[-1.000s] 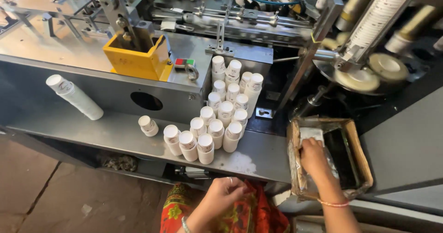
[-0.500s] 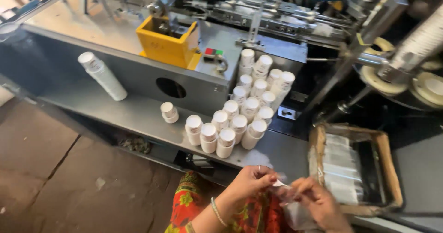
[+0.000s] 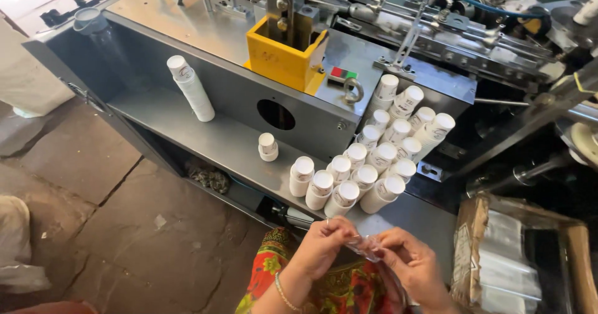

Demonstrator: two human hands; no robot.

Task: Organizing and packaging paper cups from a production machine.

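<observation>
Head view, looking down. Both hands work low in the frame, over the lap. Left hand [image 3: 324, 245] and right hand [image 3: 414, 267] pinch a thin clear plastic bag [image 3: 369, 247] between them, fingertips closed on its top edge, one hand each side. The bag hangs between the hands, just in front of the grey metal shelf [image 3: 205, 136].

Handling, as a judgement: the film looks very light, limp and slick, likely to cling to itself. Best taken at the mouth edge, a thumb-and-finger pinch on each side, rubbing the layers apart. Little risk of breakage, though thin film tears if pulled hard.

On the shelf just beyond the hands stand stacks of white paper cups [image 3: 364, 171], bases up, crowded together. One short stack [image 3: 268, 146] stands apart to the left; a tall stack [image 3: 190, 88] leans against the machine's back wall. Above it, a yellow box [image 3: 283, 56] on the machine. At the right, a cardboard box [image 3: 520, 258] holds more flat clear bags.
</observation>
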